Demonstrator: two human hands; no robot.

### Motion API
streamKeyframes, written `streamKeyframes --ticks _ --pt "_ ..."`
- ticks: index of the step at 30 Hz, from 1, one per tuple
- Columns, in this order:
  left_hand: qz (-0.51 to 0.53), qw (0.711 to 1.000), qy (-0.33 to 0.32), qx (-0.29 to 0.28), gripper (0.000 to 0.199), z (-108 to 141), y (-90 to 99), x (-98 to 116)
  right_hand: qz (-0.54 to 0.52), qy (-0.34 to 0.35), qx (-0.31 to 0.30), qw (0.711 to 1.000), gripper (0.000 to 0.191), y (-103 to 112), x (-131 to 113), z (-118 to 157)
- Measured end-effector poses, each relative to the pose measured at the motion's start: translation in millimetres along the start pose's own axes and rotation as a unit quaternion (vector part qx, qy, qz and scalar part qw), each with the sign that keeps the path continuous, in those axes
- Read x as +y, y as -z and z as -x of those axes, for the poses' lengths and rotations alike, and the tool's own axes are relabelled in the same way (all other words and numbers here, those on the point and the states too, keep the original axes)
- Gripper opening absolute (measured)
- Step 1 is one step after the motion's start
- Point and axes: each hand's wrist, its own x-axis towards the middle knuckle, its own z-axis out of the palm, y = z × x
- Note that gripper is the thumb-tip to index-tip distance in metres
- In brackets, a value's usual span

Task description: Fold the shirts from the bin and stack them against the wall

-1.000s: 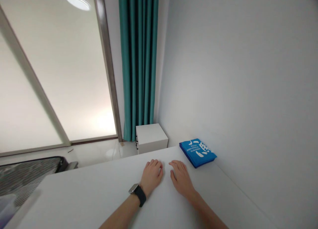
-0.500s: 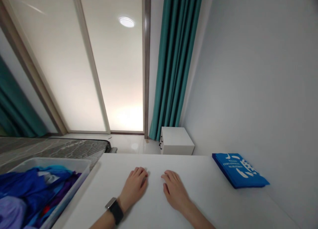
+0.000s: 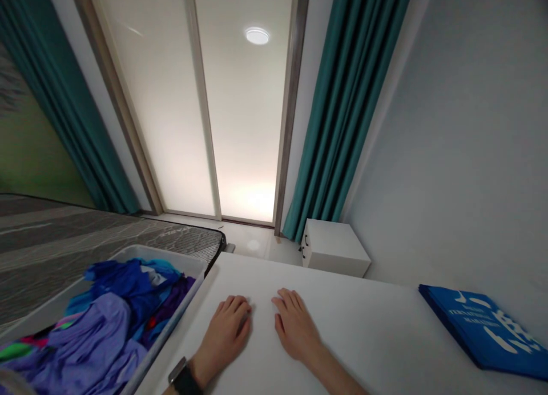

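My left hand (image 3: 229,329) rests palm down on the white table (image 3: 342,321), a dark watch (image 3: 185,377) on its wrist. Its fingers are loosely bent and hold nothing. Beside it, a short gap to the right, my right hand (image 3: 295,325) also lies on the tabletop, fingers stretched forward and holding nothing. Left of the table stands a whitish plastic bin (image 3: 171,258) with crumpled clothes, among them a lilac garment (image 3: 96,338) and a blue garment (image 3: 124,281). A folded blue cloth (image 3: 483,329) with white print lies at the table's right end.
Behind the bin is a bed or mattress with a grey patterned surface (image 3: 107,226). A white cabinet (image 3: 334,246) stands past the table's far edge. Teal curtains (image 3: 346,115) flank frosted sliding doors (image 3: 244,127). A plain wall (image 3: 471,155) borders the right side.
My view has turned to the left, so more of the bin shows and the folded blue cloth sits further right. Both hands stay on the table, nearly unmoved.
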Motion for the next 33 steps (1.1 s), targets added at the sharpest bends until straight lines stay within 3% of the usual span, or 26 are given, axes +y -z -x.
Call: streamKeyframes --ticks 5,10,14,18,22,28,33 --pt "-0.014 1.0 0.021 -0.006 0.015 -5 1.3 3 -0.01 0.017 -0.002 1.0 0.036 -13 -17 -16" --pt "-0.044 0.999 0.013 -0.026 0.014 -3 9.9 4 -0.015 0.017 0.001 1.0 0.037 -18 -18 -16" --pt "-0.085 0.996 0.023 -0.032 0.015 2 31.5 3 -0.018 0.028 0.005 0.999 0.038 -21 -14 -15" --pt "-0.099 0.995 0.034 -0.002 0.016 16 64.4 0 -0.042 0.071 0.001 0.997 0.046 -29 -21 -27" --pt "-0.105 0.991 0.07 0.041 0.019 47 98.4 -17 -0.088 0.108 -0.007 0.99 0.05 -39 -55 -54" --pt "-0.127 0.978 0.133 0.096 0.019 121 142.7 -70 -0.142 0.2 -0.002 0.969 0.044 -42 -133 -94" --pt "-0.139 0.957 0.196 0.165 0.019 177 150.5 -106 -0.185 0.283 -0.035 0.941 0.038 -43 -178 -103"
